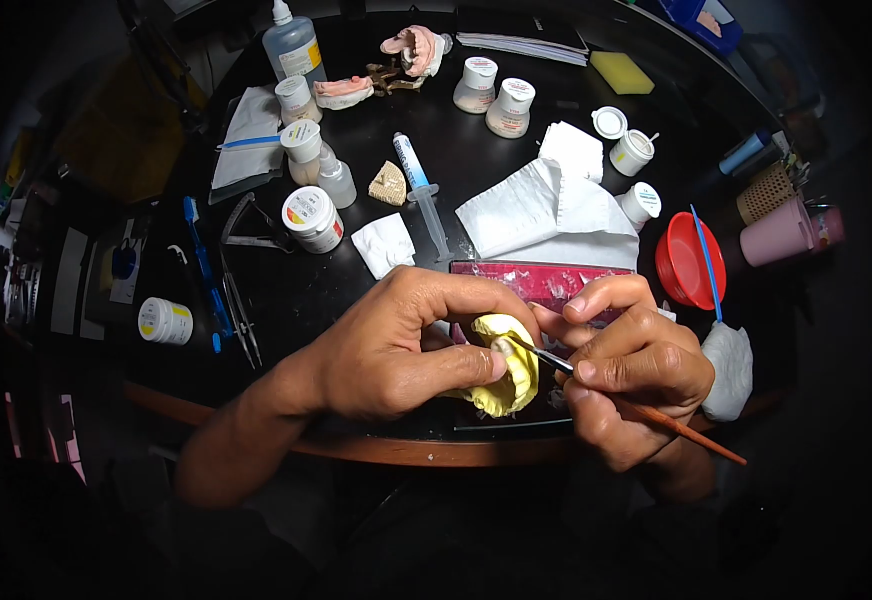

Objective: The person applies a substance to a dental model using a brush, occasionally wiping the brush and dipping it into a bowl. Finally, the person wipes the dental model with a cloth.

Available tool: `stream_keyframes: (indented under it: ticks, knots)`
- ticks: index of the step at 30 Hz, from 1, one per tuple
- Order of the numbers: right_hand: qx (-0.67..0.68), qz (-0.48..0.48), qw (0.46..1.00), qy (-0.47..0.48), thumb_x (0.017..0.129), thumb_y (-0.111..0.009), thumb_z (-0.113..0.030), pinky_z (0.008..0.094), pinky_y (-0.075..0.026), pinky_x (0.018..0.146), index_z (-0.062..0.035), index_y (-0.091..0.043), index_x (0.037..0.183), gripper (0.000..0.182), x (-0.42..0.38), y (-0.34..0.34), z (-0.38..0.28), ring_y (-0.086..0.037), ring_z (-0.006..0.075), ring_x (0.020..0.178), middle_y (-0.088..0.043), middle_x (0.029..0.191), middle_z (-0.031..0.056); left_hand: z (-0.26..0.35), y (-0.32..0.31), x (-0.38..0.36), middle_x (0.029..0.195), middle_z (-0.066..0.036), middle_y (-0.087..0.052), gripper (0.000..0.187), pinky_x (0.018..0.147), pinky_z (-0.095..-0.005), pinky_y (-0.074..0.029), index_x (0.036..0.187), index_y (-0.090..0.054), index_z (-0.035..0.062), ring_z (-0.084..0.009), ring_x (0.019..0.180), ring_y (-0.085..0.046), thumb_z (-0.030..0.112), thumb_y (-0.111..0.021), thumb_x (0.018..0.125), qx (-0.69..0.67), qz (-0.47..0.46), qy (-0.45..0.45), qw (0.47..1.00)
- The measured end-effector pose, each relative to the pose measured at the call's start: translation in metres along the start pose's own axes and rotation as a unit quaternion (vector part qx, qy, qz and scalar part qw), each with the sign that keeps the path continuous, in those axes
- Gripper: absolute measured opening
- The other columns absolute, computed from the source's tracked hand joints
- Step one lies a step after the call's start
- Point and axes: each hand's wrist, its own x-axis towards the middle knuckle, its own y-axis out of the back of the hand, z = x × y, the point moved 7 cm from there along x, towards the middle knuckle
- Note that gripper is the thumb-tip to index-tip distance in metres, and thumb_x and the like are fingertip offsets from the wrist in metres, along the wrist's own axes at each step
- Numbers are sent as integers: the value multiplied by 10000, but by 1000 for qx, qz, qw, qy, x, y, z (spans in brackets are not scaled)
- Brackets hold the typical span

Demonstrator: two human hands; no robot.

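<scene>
My left hand (406, 350) grips a yellow dental cast (518, 385), thumb on its inner side and index finger over its top. In my right hand (641, 375) is a thin paintbrush (666, 420) with a reddish-brown handle, pinched near its dark ferrule. The brush tip touches or nearly touches the cast's inner face, close to my left thumb. Both hands are above the table's front edge. Behind them lies a magenta tray or slab (546, 283) with whitish smears, partly hidden by my fingers.
A syringe (418, 180), white jars (311, 220) and a folded white cloth (516, 210) lie beyond my hands. At the right are a red bowl (671, 265) and a grey-white lump (728, 370). Tweezers (244, 325) and a blue toothbrush (206, 270) lie left. Pink-and-white dental models (416, 50) stand behind.
</scene>
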Motion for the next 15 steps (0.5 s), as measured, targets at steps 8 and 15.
stream_keyframes:
  ticks: [8,15]
  knots:
    - [-7,-16,1000,2,689,-713,102,407,-601,877,-4,-711,871,210,1,-1,-2,-717,328,971,-678,790,78,1,0,1,1036,-109,-757,292,872,-303,-556,1187,-715,-53,-136,962,-695,50,-656,921,2,-10,-23,1000]
    - [65,24,997,-43,703,-701,104,409,-625,881,-3,-690,844,178,-4,0,12,-714,334,980,-689,767,85,0,3,0,1103,-142,-763,220,854,-304,-578,1100,-738,-55,-148,972,-706,58,-670,924,30,-7,-25,999]
